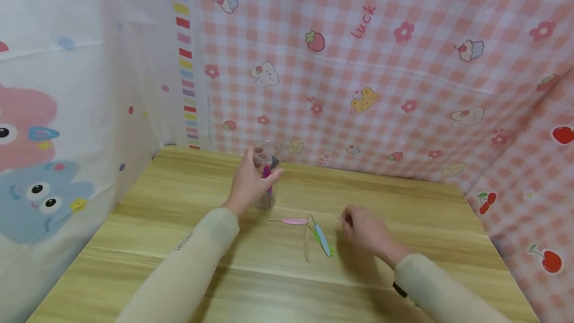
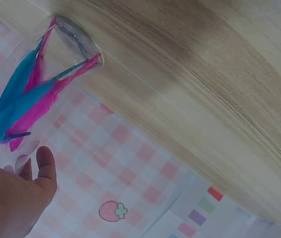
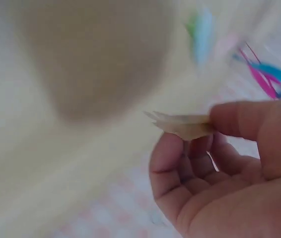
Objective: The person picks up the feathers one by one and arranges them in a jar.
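I see a cup (image 1: 267, 202) w/ feathers (image 2: 19, 108) inside, toward back of tabletop (image 1: 269, 295); loose feathers (image 1: 322, 241) in front, slightly R; cloth (image 1: 332, 79) behind.

Left sleeve (image 1: 179, 273): long, pale cream, smooth-looking cloth; small dark marking (image 1: 184, 241) running lengthwise, too small to read; left cuff (image 1: 224, 226) tinted grey-green. Right sleeve (image 1: 448, 288): long, same pale cream, faint greyish tint toward the wrist; small black block (image 1: 399, 289) at cuff's lower edge, details unclear. Left hand (image 1: 251, 183) bare; right hand (image 1: 367, 231) bare
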A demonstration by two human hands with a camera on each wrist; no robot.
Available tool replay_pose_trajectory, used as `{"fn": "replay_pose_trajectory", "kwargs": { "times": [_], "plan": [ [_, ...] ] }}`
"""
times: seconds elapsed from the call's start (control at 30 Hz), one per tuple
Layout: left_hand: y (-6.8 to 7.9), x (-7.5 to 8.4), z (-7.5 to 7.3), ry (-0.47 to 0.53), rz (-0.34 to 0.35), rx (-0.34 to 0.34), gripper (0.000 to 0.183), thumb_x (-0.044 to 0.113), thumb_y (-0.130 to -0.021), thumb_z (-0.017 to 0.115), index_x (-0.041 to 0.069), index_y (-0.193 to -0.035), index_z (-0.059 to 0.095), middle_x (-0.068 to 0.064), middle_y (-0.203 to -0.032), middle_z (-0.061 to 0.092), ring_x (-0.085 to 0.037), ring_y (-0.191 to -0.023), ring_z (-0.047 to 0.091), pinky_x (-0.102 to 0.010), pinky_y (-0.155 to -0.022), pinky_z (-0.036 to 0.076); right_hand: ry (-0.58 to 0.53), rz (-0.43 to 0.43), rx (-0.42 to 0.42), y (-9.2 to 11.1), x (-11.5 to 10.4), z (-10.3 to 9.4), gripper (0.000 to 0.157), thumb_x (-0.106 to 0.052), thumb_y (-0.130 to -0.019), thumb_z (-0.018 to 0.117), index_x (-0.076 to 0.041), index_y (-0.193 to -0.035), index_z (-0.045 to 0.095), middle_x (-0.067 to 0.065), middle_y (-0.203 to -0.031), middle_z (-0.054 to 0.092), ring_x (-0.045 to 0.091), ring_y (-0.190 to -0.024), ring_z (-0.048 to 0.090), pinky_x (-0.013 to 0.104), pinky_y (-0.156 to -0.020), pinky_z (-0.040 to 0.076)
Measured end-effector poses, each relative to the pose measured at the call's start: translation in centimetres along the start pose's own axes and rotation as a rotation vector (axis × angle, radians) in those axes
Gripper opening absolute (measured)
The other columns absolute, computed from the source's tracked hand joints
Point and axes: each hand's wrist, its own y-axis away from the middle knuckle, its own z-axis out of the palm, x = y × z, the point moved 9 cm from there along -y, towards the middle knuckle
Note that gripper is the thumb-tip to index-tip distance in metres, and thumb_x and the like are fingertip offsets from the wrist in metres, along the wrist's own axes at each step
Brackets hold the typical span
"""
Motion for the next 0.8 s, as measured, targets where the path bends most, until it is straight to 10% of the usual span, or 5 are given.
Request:
{"fn": "replay_pose_trajectory", "kwargs": {
  "times": [0.27, 0.5, 0.8],
  "plan": [
    [0.0, -0.3, -0.1, 0.015, -0.009, 0.009, 0.083, 0.039, -0.092, 0.085, 0.012, -0.154, 0.038, -0.014, -0.134, 0.062, -0.040, -0.134, 0.064, -0.050, -0.115, 0.055, -0.043, -0.231, 0.281, -4.0, -7.1, -8.5, 0.017, -0.020, -0.110, 0.061, -0.006, -0.110, 0.071, 0.009, -0.094, 0.075, 0.021, -0.077, 0.069, 0.039, -0.069, 0.060],
    [0.1, -0.5, 0.1, 0.027, 0.006, 0.010, 0.080, 0.039, -0.092, 0.085, 0.015, -0.152, 0.038, -0.014, -0.133, 0.062, -0.038, -0.132, 0.064, -0.053, -0.113, 0.055, 0.055, -0.490, 0.523, -4.3, -13.9, -11.2, 0.012, -0.019, -0.100, 0.076, -0.011, -0.108, 0.081, 0.006, -0.105, 0.082, 0.024, -0.090, 0.078, 0.042, -0.082, 0.065],
    [0.0, -0.3, 0.1, -0.004, 0.025, 0.016, 0.081, 0.042, -0.093, 0.084, 0.013, -0.153, 0.038, -0.015, -0.133, 0.065, -0.041, -0.135, 0.060, -0.056, -0.113, 0.055, 0.078, -0.425, 0.516, -5.3, -15.3, -11.7, 0.019, -0.023, -0.106, 0.069, -0.009, -0.111, 0.081, 0.007, -0.103, 0.079, 0.025, -0.090, 0.073, 0.043, -0.082, 0.062]
  ]
}}
